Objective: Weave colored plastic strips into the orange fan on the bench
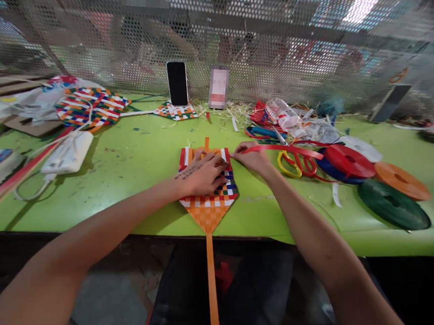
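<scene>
Your woven piece [208, 214] lies on the green table [133, 196], approx. center, its pointed tip aimed at you & just inside the near edge. Orange strip [212, 281] runs off that tip, over the edge & down in front of your lap.

Room: L of the weave, bare green top stretches to the white power bank [69, 153] w/ its cable. Far side, more green up to the small woven piece [178, 111] & the dark-screen phone [177, 83], w/ the mesh panel [135, 53] behind. R side's tighter: scissors [290, 164], yellow loop showing, sit near your R wrist, then the red roll [347, 160], orange roll [401, 181] & green roll [394, 204] crowd that side, green one closest to the near edge. A bare green patch lies below your R forearm, betw. weave & rolls.

Hands: your L hand [206, 175] is palm-down on the weave's upper half, fingers partly spread & a bit bent, pressing on the strips. Your R hand [250, 157] is at the weave's upper R edge, thumb & forefinger pinched tog. on the red strip [285, 150]; its loose length trails R over the hand, past the scissors. Exact fingertip contact's too small to tell.
</scene>
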{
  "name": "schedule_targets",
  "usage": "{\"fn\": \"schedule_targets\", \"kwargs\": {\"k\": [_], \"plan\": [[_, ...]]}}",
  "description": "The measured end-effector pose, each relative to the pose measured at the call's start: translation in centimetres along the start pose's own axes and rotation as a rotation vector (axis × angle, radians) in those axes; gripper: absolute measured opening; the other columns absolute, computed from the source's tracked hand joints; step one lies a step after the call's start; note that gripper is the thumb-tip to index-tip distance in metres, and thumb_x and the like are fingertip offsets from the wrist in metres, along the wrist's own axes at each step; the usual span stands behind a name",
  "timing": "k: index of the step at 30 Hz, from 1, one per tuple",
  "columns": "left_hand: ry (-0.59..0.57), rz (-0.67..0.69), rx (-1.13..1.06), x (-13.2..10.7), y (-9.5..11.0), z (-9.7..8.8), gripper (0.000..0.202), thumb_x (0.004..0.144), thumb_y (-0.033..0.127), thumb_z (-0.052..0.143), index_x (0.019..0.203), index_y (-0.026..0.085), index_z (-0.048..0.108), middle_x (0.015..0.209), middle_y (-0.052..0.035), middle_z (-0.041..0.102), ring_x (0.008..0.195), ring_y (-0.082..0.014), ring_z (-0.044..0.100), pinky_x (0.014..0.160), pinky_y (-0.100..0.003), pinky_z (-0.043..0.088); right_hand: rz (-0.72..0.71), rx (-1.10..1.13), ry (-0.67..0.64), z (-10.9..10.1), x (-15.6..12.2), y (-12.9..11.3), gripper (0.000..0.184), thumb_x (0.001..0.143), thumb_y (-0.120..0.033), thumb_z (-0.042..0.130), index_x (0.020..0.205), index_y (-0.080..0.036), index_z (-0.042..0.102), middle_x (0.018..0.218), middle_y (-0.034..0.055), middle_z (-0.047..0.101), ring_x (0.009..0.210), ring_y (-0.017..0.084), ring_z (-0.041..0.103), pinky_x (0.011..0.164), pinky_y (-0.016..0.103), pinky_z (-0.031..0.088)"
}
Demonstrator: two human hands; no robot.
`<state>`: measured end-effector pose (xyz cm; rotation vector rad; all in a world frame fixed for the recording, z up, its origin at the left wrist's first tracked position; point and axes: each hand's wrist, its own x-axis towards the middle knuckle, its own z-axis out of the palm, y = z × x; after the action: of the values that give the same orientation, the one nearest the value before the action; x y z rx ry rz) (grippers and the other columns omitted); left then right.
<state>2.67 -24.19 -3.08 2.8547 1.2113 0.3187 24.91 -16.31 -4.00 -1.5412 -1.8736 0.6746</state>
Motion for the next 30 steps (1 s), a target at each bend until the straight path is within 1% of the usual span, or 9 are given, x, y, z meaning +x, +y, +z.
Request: {"fn": "schedule_targets", "kwargs": {"k": [4, 6, 8, 11, 15, 18, 24, 30], "plan": [[-0.005, -0.014, 0.031, -0.1, 0.1, -0.2, 0.048, 0.111, 0.049, 0.047, 0.149, 0.024, 0.064, 0.143, -0.0159, 0.062, 0.134, -0.0371, 0.053, 0.118, -0.060, 0.029, -0.002, 0.076, -0.043, 0.5, 0.2, 0.5, 0.013, 0.078, -0.029, 0.082, 0.073, -0.020, 0.075, 0.075, 0.0040, 0.073, 0.071, 0.018, 0.062, 0.063, 0.030, 0.046], [-0.013, -0.024, 0.046, -0.2, 0.1, -0.4, 0.051, 0.110, 0.051, 0.047, 0.151, 0.024, 0.063, 0.145, -0.0168, 0.061, 0.135, -0.0383, 0.052, 0.117, -0.060, 0.030, 0.002, 0.081, -0.037, 0.6, 0.2, 0.7, 0.013, 0.078, -0.031, 0.083, 0.074, -0.020, 0.077, 0.078, 0.0046, 0.075, 0.074, 0.019, 0.064, 0.066, 0.031, 0.047], [-0.018, -0.025, 0.056, -0.3, 0.1, -0.4, 0.054, 0.110, 0.053, 0.046, 0.153, 0.024, 0.061, 0.145, -0.0168, 0.061, 0.136, -0.0387, 0.051, 0.117, -0.060, 0.029, 0.003, 0.062, -0.018, 0.5, 0.3, 0.8, 0.014, 0.076, -0.031, 0.085, 0.074, -0.020, 0.077, 0.080, 0.0052, 0.075, 0.077, 0.020, 0.064, 0.068, 0.031, 0.048], [-0.006, -0.022, 0.065, -0.3, 0.2, -0.4, 0.053, 0.111, 0.052, 0.044, 0.154, 0.024, 0.059, 0.145, -0.0158, 0.063, 0.134, -0.0376, 0.052, 0.118, -0.060, 0.028, -0.012, 0.043, -0.033, 0.0, 0.4, 0.9, 0.021, 0.073, -0.035, 0.089, 0.070, -0.020, 0.075, 0.076, 0.0054, 0.073, 0.074, 0.020, 0.062, 0.066, 0.032, 0.047], [0.014, -0.025, 0.070, -0.2, 0.4, -0.5, 0.049, 0.109, 0.052, 0.049, 0.141, 0.018, 0.065, 0.137, -0.0174, 0.067, 0.130, -0.0377, 0.054, 0.115, -0.058, 0.029, -0.014, 0.072, -0.024, -0.4, 0.4, 0.6, 0.038, 0.070, -0.051, 0.092, 0.066, -0.020, 0.069, 0.069, 0.0045, 0.069, 0.067, 0.018, 0.057, 0.060, 0.032, 0.043], [0.015, -0.023, 0.064, -0.1, 0.5, -0.6, 0.045, 0.109, 0.052, 0.051, 0.134, 0.018, 0.067, 0.134, -0.0175, 0.068, 0.129, -0.0378, 0.054, 0.115, -0.058, 0.029, 0.001, 0.102, -0.009, 0.0, 0.3, 0.3, 0.043, 0.070, -0.056, 0.091, 0.067, -0.020, 0.069, 0.070, 0.0044, 0.070, 0.067, 0.018, 0.057, 0.060, 0.031, 0.042], [0.025, -0.028, 0.062, -0.1, 0.4, -0.6, 0.046, 0.109, 0.054, 0.051, 0.133, 0.018, 0.068, 0.135, -0.0175, 0.068, 0.131, -0.0382, 0.053, 0.116, -0.059, 0.028, 0.008, 0.139, -0.013, 0.7, 0.2, 0.4, 0.039, 0.071, -0.054, 0.090, 0.070, -0.019, 0.071, 0.073, 0.0044, 0.071, 0.068, 0.017, 0.058, 0.061, 0.031, 0.041], [0.027, -0.026, 0.078, -0.2, 0.3, -0.5, 0.049, 0.109, 0.055, 0.050, 0.135, 0.019, 0.067, 0.140, -0.0175, 0.066, 0.133, -0.0388, 0.052, 0.115, -0.059, 0.029, 0.015, 0.133, -0.031, 0.8, -0.2, 0.1, 0.036, 0.073, -0.051, 0.089, 0.071, -0.019, 0.072, 0.070, 0.0026, 0.069, 0.066, 0.016, 0.055, 0.061, 0.030, 0.040]]}}
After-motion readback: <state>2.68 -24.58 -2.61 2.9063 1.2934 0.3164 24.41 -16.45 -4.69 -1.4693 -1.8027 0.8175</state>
